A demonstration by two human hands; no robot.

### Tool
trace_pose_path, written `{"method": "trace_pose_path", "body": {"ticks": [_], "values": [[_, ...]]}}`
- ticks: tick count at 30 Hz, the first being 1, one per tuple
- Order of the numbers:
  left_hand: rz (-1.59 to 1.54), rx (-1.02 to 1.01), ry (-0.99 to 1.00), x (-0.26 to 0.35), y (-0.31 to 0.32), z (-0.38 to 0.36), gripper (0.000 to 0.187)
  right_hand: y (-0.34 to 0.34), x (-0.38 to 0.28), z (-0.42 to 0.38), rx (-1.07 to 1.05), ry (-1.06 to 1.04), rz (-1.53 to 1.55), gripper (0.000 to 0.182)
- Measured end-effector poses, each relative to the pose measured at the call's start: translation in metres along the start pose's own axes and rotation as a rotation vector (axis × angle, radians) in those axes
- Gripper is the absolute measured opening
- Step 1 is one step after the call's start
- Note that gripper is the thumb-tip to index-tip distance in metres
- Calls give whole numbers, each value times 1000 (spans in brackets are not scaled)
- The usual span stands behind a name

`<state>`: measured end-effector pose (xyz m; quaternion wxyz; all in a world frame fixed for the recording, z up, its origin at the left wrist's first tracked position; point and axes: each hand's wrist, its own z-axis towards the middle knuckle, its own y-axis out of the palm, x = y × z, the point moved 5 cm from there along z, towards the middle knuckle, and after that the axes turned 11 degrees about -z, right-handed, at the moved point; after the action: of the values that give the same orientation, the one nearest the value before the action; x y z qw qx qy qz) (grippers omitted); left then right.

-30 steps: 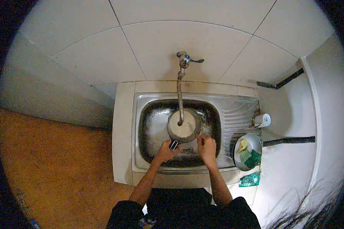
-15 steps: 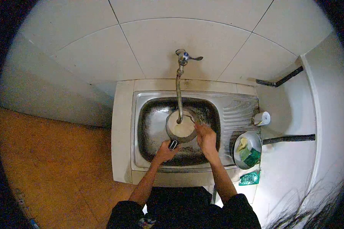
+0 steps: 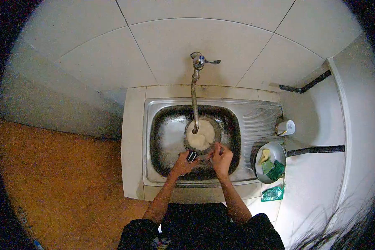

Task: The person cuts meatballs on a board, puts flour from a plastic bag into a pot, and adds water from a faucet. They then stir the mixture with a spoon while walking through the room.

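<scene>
A round pot (image 3: pixel 217 129) with pale, cloudy contents sits in the sink basin (image 3: pixel 166 137), under the tap's spout (image 3: pixel 196 108). My left hand (image 3: pixel 185 163) is closed round the pot's black handle (image 3: pixel 191 157), at the near side. At the pot's near right rim, my right hand (image 3: pixel 221 159) has its fingers pinched together. Something thin and dark seems to reach from those fingers over the rim, too small to name.
On the right, a metal bowl (image 3: pixel 258 170) holds a green scouring pad (image 3: pixel 276 171) and yellowish sponge pieces. A white cup (image 3: pixel 286 128) lies by the ribbed drainboard (image 3: pixel 258 118). Near the front edge is a green packet (image 3: pixel 273 193). The tap lever (image 3: pixel 212 62) is above.
My right hand has moved toward me and slightly left, down along the pot's rim. The pot and my left hand have shifted slightly right. A pale mound now shows in the pot.
</scene>
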<state>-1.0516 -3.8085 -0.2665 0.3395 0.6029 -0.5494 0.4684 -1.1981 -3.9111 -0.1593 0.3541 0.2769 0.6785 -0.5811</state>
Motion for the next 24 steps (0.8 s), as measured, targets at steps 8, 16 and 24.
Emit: {"method": "trace_pose_path", "body": {"ticks": [8, 16, 24], "values": [[-133, -6, 34, 22, 3, -9, 22, -1, -30, 23, -19, -382, -215, 17], [-56, -18, -282, 37, -3, -24, 27, -12, -19, 7, -220, -389, -386, 25], [-132, -22, -270, 61, -3, -31, 28, 5, -16, -3, -175, -549, -266, 22]]}}
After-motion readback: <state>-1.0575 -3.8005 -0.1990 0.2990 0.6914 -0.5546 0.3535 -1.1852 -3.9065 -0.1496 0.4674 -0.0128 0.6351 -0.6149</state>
